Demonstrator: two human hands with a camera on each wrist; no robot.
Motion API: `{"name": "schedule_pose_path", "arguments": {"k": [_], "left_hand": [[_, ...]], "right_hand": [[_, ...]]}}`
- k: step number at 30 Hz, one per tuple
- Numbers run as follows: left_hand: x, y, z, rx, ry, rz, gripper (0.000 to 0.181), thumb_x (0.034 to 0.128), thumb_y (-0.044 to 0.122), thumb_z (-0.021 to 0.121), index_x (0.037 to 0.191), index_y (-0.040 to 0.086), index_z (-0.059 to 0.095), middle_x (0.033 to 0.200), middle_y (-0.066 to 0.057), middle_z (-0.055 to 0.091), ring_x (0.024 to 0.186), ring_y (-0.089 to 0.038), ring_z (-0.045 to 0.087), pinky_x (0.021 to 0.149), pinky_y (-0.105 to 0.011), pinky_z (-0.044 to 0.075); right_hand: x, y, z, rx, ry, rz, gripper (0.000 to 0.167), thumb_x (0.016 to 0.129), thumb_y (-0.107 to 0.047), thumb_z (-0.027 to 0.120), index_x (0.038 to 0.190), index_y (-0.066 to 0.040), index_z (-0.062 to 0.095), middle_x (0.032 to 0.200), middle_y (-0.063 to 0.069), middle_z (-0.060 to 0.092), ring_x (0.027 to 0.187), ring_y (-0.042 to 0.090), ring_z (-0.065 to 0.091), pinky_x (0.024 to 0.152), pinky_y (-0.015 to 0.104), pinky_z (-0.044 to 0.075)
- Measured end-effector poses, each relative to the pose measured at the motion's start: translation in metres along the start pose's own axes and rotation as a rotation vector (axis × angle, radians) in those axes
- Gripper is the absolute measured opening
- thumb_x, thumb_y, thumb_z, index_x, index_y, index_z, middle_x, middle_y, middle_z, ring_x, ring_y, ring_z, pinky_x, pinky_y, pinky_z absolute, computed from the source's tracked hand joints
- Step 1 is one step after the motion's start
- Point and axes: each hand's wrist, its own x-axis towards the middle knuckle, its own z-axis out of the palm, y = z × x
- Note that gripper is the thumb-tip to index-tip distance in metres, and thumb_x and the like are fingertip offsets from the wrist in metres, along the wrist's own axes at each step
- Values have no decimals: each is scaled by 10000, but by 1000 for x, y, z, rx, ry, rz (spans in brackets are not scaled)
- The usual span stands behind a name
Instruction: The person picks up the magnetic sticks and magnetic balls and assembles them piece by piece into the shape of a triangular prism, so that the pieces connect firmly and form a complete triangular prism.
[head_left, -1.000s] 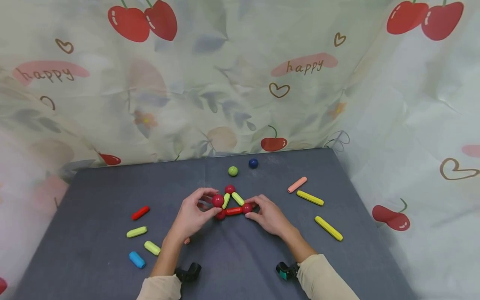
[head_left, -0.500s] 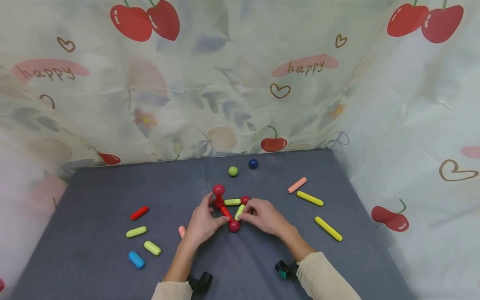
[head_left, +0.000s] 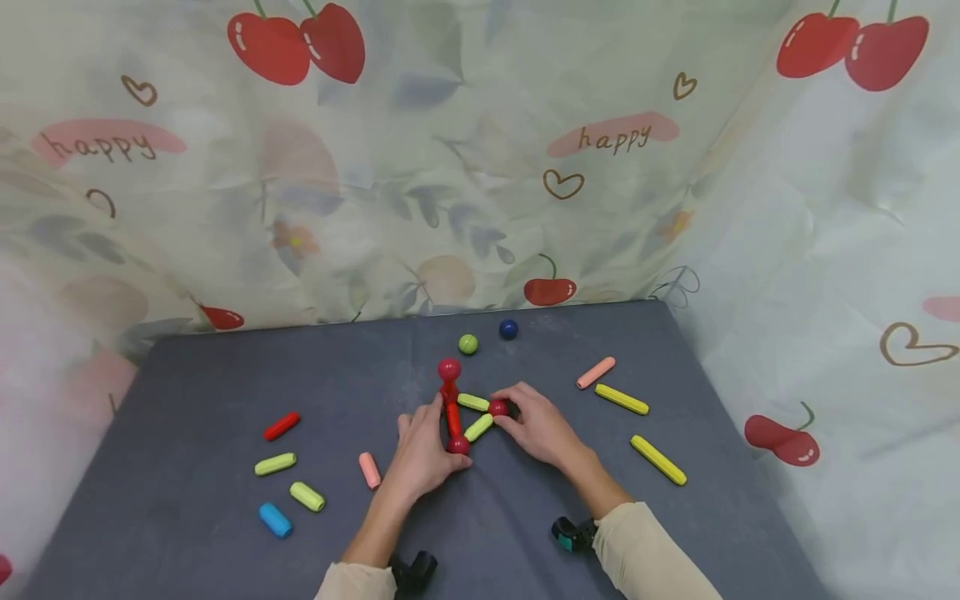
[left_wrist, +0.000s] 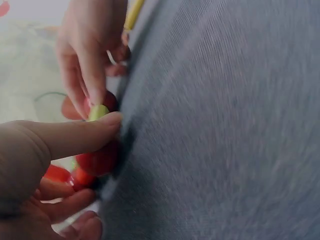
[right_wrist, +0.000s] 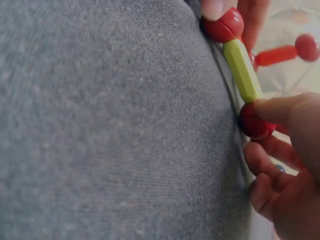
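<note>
A triangle of red balls and short rods lies on the dark table, with a red rod [head_left: 453, 419] on its left side and two light green rods [head_left: 478, 427] meeting at the right ball [head_left: 498, 407]. From the far left corner a red rod rises to a top red ball [head_left: 449, 369]. My left hand [head_left: 423, 454] holds the left side, thumb on the near ball [head_left: 458, 445] and fingers by the far corner. My right hand [head_left: 542, 427] pinches the right ball; the right wrist view shows thumb and fingers round that ball [right_wrist: 256, 121].
Left on the table [head_left: 217, 533] lie a red rod [head_left: 282, 426], two light green rods [head_left: 275, 464], a blue rod [head_left: 275, 520] and a pink rod [head_left: 370, 471]. Behind are green [head_left: 468, 344] and blue [head_left: 508, 329] balls. Two yellow rods [head_left: 657, 460] and a pink one [head_left: 596, 372] lie right.
The triangle has been turned, so its red rod runs along the left side and the upright stands at the far left corner. My left hand has moved right and nearer; my right hand changed its grip.
</note>
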Motion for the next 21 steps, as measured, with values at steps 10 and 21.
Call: {"name": "schedule_pose_path", "arguments": {"k": [10,21], "left_hand": [[-17,-28,-56,109,91,-171,788,802,227,877,1475,61,502,1403,-222,494,1252,-401,430,987,-542,476],[-34,-57,-64,129,-36,-201,699,838,89,810,1465,59,503,1350,-242,538,1118,-400,616,935,-574,515]], "right_hand": [[-3,-1,5,66,18,77,334,882,-380,800,1147,-222,672,1007,-66,626,727,76,513,675,203,459],[-5,1,3,76,36,64,335,864,-358,820,1135,-221,677,1003,-55,645,721,63,520,682,210,470]]}}
